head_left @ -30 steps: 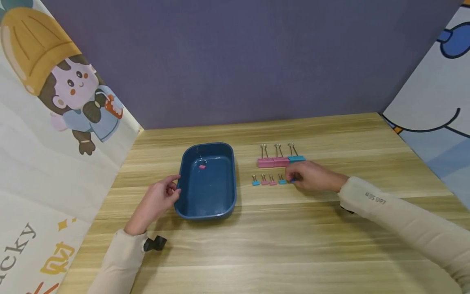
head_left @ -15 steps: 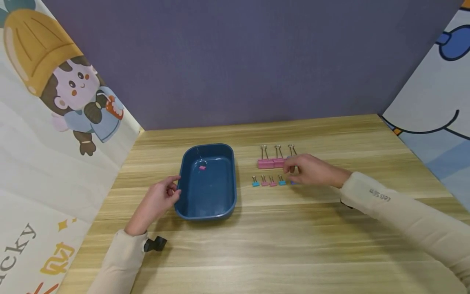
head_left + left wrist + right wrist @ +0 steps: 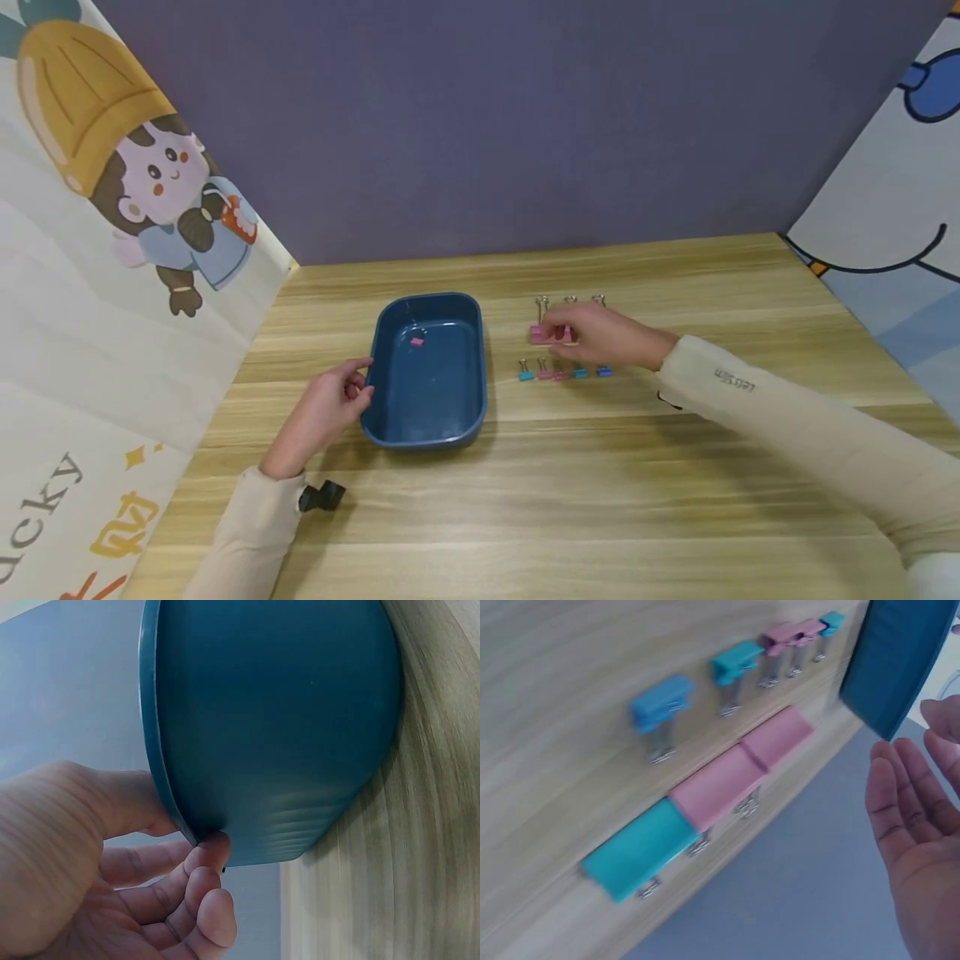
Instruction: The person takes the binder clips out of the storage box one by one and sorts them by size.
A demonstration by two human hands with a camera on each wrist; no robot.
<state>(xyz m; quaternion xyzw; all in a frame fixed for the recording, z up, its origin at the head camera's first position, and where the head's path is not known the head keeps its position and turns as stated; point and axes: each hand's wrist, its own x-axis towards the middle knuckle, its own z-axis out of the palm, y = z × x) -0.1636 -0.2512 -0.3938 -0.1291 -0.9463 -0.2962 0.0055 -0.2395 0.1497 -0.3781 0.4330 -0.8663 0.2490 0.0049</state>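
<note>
My left hand [image 3: 321, 410] pinches the left rim of a dark blue plastic bin [image 3: 423, 443] between thumb and fingers; the left wrist view shows that rim [image 3: 150, 712] close up. Over a row of large binder clips hovers my right hand [image 3: 606, 335], fingers loosely bent and nothing in them. The right wrist view shows that row as a teal binder clip [image 3: 639, 851] and two pink binder clips [image 3: 718, 787]. Beside them runs a row of small binder clips: a blue one [image 3: 660, 703], teal ones [image 3: 736, 662] and pink ones [image 3: 781, 636].
A small pink piece [image 3: 417, 342] lies inside the bin. The wooden tabletop [image 3: 540, 500] ends at a purple back panel [image 3: 525, 125]. Printed cartoon sheets [image 3: 135, 250] stand at the left and right sides.
My right hand has risen off the small blue clip and moved left over the large pink clips. The small blue clip stays at the row's right end. The left hand keeps the bin's rim.
</note>
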